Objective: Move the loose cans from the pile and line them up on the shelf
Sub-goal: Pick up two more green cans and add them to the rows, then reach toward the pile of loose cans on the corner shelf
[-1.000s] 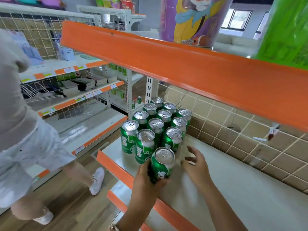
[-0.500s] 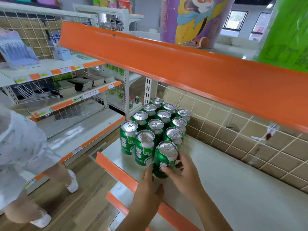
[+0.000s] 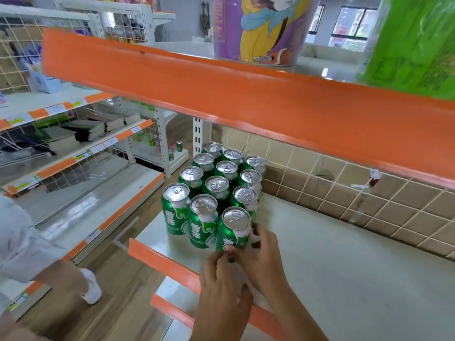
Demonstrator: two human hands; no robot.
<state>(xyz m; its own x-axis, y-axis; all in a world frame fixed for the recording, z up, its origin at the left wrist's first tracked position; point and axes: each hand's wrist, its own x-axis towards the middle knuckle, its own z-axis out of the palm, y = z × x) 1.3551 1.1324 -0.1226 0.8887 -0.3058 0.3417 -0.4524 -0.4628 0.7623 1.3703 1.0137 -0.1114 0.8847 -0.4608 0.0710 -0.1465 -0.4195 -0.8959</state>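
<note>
Item one — front can (image 3: 235,230), green, upright at the near right corner of the block, on the shelf (image 3: 332,267) just behind its orange edge strip (image 3: 157,254); we judge it full, hence weighty, rigid, smooth-walled and rather slippery, best taken round the lower body; right hand (image 3: 264,257) curled round its foot, thumb in front, fingers (image 3: 261,238) at the far side; left hand (image 3: 221,289) fairly flat, fingertips touching the base, holding nothing. Item two — ranked cans (image 3: 216,185), three across, touching, silver tops, running back to the gridded back panel (image 3: 344,193).
</note>
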